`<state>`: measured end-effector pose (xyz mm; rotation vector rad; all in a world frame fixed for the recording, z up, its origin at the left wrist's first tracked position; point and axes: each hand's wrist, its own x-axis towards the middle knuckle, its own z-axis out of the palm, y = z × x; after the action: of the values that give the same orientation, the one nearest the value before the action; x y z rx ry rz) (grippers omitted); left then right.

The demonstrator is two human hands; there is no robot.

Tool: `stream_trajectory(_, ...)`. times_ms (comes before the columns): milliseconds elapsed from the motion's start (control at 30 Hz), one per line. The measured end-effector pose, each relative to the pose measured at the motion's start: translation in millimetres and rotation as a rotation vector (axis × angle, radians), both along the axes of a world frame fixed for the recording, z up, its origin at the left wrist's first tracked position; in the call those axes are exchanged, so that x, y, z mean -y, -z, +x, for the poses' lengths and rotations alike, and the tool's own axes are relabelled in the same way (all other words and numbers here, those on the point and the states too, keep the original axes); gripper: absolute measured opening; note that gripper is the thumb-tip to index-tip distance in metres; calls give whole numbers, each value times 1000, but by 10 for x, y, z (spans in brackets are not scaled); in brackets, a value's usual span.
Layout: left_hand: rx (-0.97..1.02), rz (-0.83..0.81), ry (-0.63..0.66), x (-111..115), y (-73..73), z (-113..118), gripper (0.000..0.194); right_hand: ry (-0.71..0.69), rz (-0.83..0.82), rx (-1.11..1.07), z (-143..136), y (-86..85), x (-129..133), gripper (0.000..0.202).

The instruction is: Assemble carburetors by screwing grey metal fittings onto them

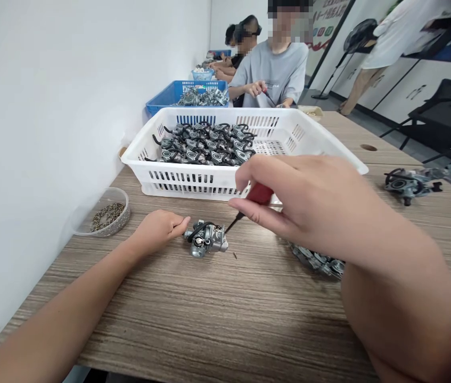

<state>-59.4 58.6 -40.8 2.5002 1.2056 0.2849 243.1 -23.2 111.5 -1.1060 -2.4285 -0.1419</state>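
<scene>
- Steadying the carburetor point(206, 239) falls to the left hand point(157, 230), its fingers curled together with the fingertips pressed against the part's left side — a push from one flank, not a full grasp.
- The carburetor sits on the wooden table point(225, 314), just in front of the white basket point(193, 181) and between the two hands.
- The right hand point(309, 205) is clamped on a red-handled screwdriver point(259, 194), whose dark shaft slopes down-left so that the tip meets the carburetor's upper right edge.
- Since only one side is braced, a hard push on the driver could, I judge, skid the part leftward or make it spin on the smooth table.
- A slipping tip might gouge the metal or jab the left fingertips, which lie close by.
- A tiny dark speck point(235, 256) — perhaps a screw — lies loose just right of the part; a nudge from a wrist could roll it away.
- More carburetors point(321, 261) lie half hidden under the right forearm, where a careless sweep might knock them.
- Surface: grey-brown wood-grain laminate, with a clear bowl of small brassy pieces point(107, 215) by the white wall and one more carburetor point(409, 183) well apart at far right.
- Room: the white basket holds many like parts; beyond it stands a blue basket point(161, 98), and other people sit working along the same table; a fan and a black chair stand farther off.
</scene>
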Motion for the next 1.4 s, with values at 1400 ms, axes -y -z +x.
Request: stream_trajectory(1400,-15,20,-6,1,9,-7,55,-87,25,-43,44,-15,-8,26)
